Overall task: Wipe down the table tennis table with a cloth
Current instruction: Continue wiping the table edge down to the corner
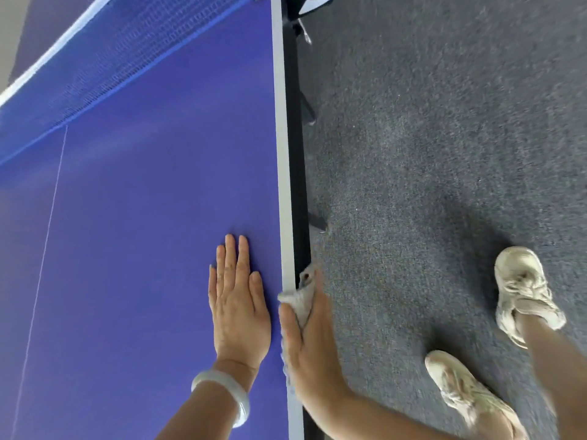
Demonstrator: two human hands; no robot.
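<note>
A person is standing beside a blue-purple table tennis table [143, 249] and looking down along its white painted side stripe [281, 154], which is running from the top of the view to the bottom.

Just to the left of the stripe, the left hand [238, 312] is resting palm down on the playing surface, with its fingers straight, close together and holding nothing. A pale, glassy bangle [228, 392] is circling that wrist.

Right on the stripe, the right hand [313, 344] is gripping a crumpled grey-white cloth [301, 296]. The thumb is lying along the top of the stripe, and the palm is pressing the cloth against the table's side edge. The cloth is bunching out ahead of the hand, folding over the stripe and hiding the fingertips.

Touching the stripe on its right, the black table frame [295, 154] is running alongside it. Well to the left of the stripe, a thin white centre line [47, 217] is crossing the surface. A blue mesh net with a white top band [111, 58] is meeting the stripe at its far end.

To the right of the stripe, grey carpet [428, 154] is covering the floor, and the person's two off-white laced trainers [521, 287] are standing there, well apart from the table.
</note>
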